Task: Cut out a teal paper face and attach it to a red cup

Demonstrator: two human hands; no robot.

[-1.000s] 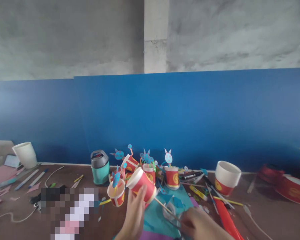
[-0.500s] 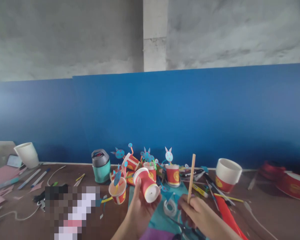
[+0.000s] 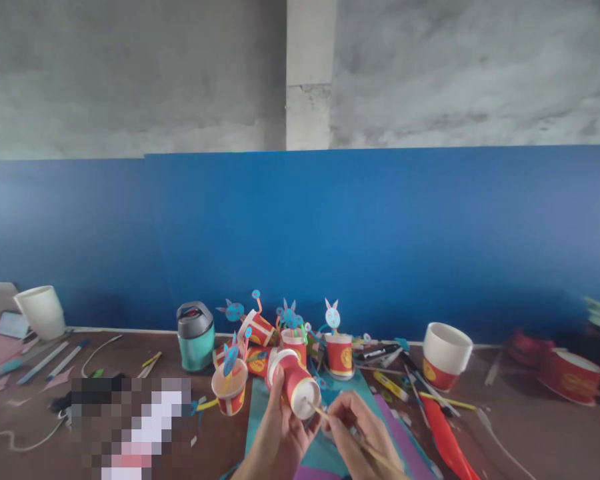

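A red and white paper cup (image 3: 295, 380) is held tilted in my left hand (image 3: 279, 427), its white bottom turned toward my right hand. My right hand (image 3: 357, 437) pinches a thin wooden stick (image 3: 377, 455). The stick's tip is at the small hole in the middle of the cup's bottom; whether it has gone in I cannot tell. Behind them are several red cups with blue paper figures on straws, one (image 3: 340, 355) bearing a pale rabbit face (image 3: 332, 315). Blue paper (image 3: 260, 407) lies under my hands.
A teal jar (image 3: 196, 337) and a cup with straws (image 3: 230, 387) stand left of my hands. To the right are a yellow cutter (image 3: 391, 385), a large white and red cup (image 3: 447, 353) and a red strip (image 3: 445, 437). White cables lie on both sides.
My right hand has moved left and tipped the stick from upright to slanting, bringing its tip to the cup's bottom. The cup stays in my left hand. The view has shifted slightly.
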